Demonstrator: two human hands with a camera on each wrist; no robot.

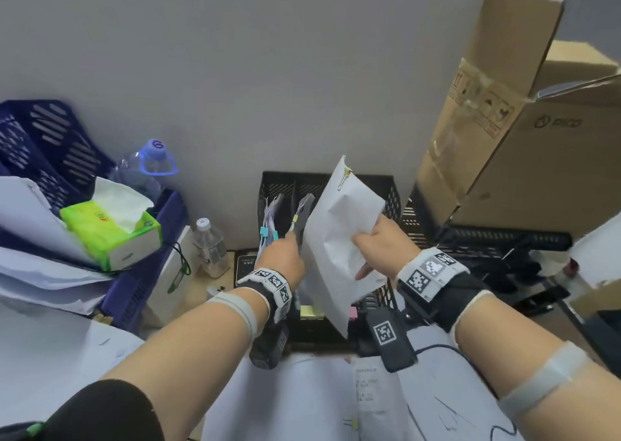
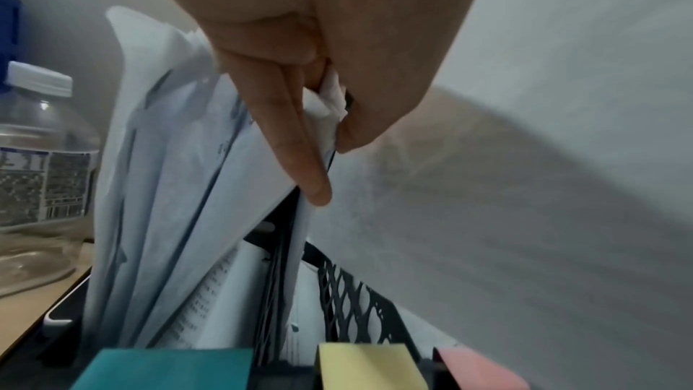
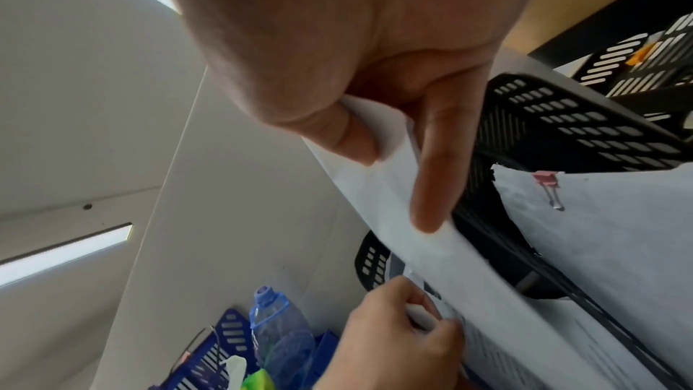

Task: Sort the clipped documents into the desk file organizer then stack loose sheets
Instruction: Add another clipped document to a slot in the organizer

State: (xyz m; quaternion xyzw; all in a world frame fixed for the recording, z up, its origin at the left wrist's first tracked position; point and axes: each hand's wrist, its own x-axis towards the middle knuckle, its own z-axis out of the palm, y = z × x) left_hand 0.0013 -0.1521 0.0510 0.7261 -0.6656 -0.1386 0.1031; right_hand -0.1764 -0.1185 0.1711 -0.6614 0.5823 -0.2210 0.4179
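- Landmark: black mesh desk file organizer (image 1: 391, 192), against the wall.
- Left slot of the organizer already held a clipped set with teal clips (image 1: 266, 231). Counted as filed.
- Middle slot: papers with a yellow-green clip (image 1: 295, 219); left hand (image 1: 280, 259) pinched their top edge between thumb and fingers, apparently holding them aside to open the slot.
- Right hand (image 1: 381, 242) gripped a white document (image 1: 339, 235), thumb on one face, fingers on the other. It was tilted above the organizer's middle, yellow clip (image 1: 346, 173) at the top corner, bottom edge not yet in a slot as far as I could tell.
- Right wrist view: another set with a pink clip (image 3: 545, 180) lay just right of the organizer. Whether it was filed I couldn't tell.
- Loose sheets (image 1: 302, 400) lay spread on the desk in front of the organizer, unstacked.
- Judgement: sorting roughly mid-way; this document was still to be seated, and stacking hadn't started.
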